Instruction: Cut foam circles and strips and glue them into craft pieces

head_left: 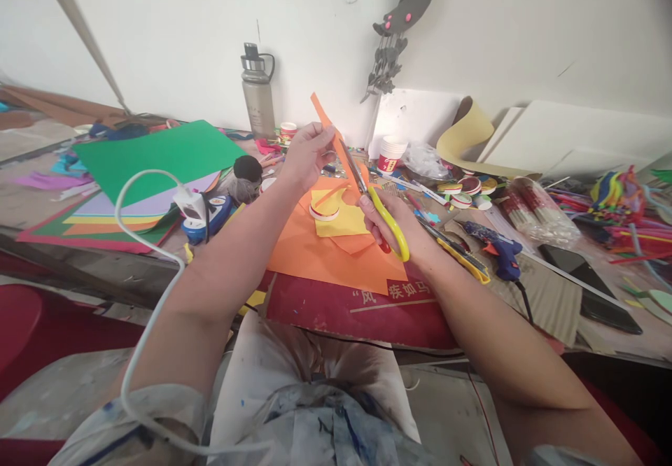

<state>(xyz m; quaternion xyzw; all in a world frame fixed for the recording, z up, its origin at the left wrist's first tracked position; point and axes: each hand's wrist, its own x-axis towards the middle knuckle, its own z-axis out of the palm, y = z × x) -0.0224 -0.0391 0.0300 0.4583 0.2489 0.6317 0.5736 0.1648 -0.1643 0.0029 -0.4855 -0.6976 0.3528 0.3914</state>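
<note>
A narrow strip of orange paper [322, 111] is pinched between the thumb and fingers of my left hand [309, 151], raised above the table. My right hand [386, 221] grips the yellow-green handles of a pair of scissors [389, 217]. Their blades point up and away, lying along the lower part of the strip; whether they are closed on it I cannot tell. Beneath the hands, a yellow sheet [341, 222] and a round white ring with a red edge [324, 213] rest on a larger orange sheet [304, 252].
A hot glue gun [504, 252], a utility knife [462, 256] and a black phone [582, 284] lie on the right. Paper cups [393, 152] and a water bottle [258, 99] stand at the back. At left are coloured sheets [157, 154] and a power strip [210, 217] with a white cable.
</note>
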